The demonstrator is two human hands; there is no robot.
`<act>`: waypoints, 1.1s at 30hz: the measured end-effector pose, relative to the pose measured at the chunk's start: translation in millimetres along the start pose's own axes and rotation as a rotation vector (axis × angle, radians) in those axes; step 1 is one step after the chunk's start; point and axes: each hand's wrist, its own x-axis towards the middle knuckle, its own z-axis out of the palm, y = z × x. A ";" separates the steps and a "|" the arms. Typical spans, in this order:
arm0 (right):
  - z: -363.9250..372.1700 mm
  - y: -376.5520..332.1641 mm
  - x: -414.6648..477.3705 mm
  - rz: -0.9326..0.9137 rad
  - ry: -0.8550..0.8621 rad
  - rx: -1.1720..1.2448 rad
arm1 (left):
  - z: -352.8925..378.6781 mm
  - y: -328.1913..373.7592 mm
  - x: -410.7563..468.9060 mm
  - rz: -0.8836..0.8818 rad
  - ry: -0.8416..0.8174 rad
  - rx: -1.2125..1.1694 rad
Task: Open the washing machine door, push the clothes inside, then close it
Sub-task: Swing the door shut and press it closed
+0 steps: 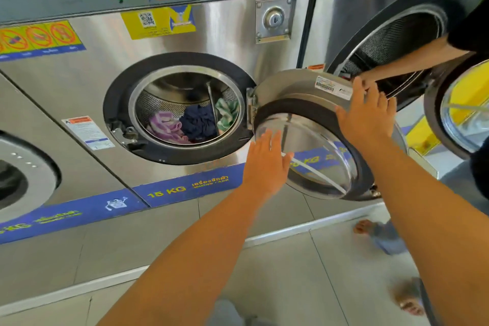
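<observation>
The steel washing machine (217, 34) stands in front of me with its round door (307, 140) swung open to the right on its hinge. Inside the drum lie clothes (197, 122): a purple striped piece, a dark blue one and a green-and-white one. My right hand (367, 111) rests flat with spread fingers on the door's outer rim. My left hand (267, 159) is open with straight fingers just in front of the door's glass bowl, below the opening; whether it touches the glass I cannot tell.
Another person's arm (412, 63) reaches into the neighbouring machine on the right, whose large door (457, 111) hangs open close to mine. Another machine's door (23, 172) shows at far left. Bare feet (365, 227) stand on the tiled floor at lower right.
</observation>
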 end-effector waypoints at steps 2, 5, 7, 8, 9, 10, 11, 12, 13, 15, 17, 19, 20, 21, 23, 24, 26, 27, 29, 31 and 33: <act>1.1 1.5 2.8 0.011 -0.027 0.022 | 3.3 2.8 -1.4 0.009 -0.007 -0.022; -1.7 -2.5 2.0 0.037 -0.019 0.057 | 4.7 4.8 -5.7 0.019 0.008 -0.031; -2.2 -5.7 -3.5 0.045 -0.004 0.046 | 7.8 2.9 -9.4 0.010 -0.006 -0.020; -2.5 -7.9 -7.7 0.047 0.001 0.034 | 10.0 1.3 -11.8 0.004 -0.012 -0.015; -2.6 -10.9 -12.4 0.049 0.006 0.025 | 11.5 0.1 -14.8 0.001 -0.017 -0.019; -3.9 -14.5 -18.2 0.053 0.011 0.020 | 13.2 -0.2 -18.7 0.003 -0.020 -0.031; -5.2 -18.6 -24.8 0.056 0.014 0.021 | 15.1 -0.2 -23.4 0.007 -0.022 -0.042; -7.8 -23.6 -32.3 0.057 0.022 0.024 | 17.3 -0.2 -28.5 0.013 -0.021 -0.051; -10.5 -28.7 -40.8 0.053 0.032 0.030 | 19.2 0.0 -34.0 0.017 -0.020 -0.060; -15.7 -40.8 -59.0 0.027 0.060 0.058 | 21.8 -0.3 -43.1 0.022 -0.017 -0.081; -20.0 -55.5 -76.1 -0.031 0.081 0.098 | 20.8 -1.8 -50.6 0.018 -0.002 -0.113; -24.3 -73.0 -90.5 -0.109 0.078 0.144 | 15.0 -6.0 -59.0 -0.006 0.034 -0.140; -26.2 -82.1 -96.0 -0.152 0.080 0.163 | 11.6 -10.2 -63.0 -0.030 0.041 -0.151; -28.3 -91.2 -100.8 -0.197 0.089 0.179 | 8.0 -16.7 -67.0 -0.058 0.041 -0.159; -29.1 -108.5 -107.7 -0.291 0.099 0.208 | 1.3 -35.4 -73.4 -0.111 0.050 -0.180; -27.4 -117.4 -110.4 -0.334 0.090 0.240 | -2.5 -45.8 -75.9 -0.139 0.066 -0.199; -20.2 -137.4 -113.6 -0.414 0.068 0.321 | -11.6 -66.5 -78.8 -0.201 0.091 -0.273; -15.9 -148.7 -114.1 -0.456 0.047 0.354 | -17.5 -75.4 -80.2 -0.231 0.096 -0.328; -8.6 -171.6 -113.5 -0.543 0.003 0.373 | -30.2 -91.1 -82.8 -0.269 0.100 -0.441; -4.2 -189.1 -109.4 -0.612 -0.010 0.352 | -44.2 -105.0 -86.8 -0.286 0.117 -0.529; -1.9 -198.9 -102.2 -0.669 -0.012 0.326 | -56.9 -115.6 -93.0 -0.333 0.110 -0.589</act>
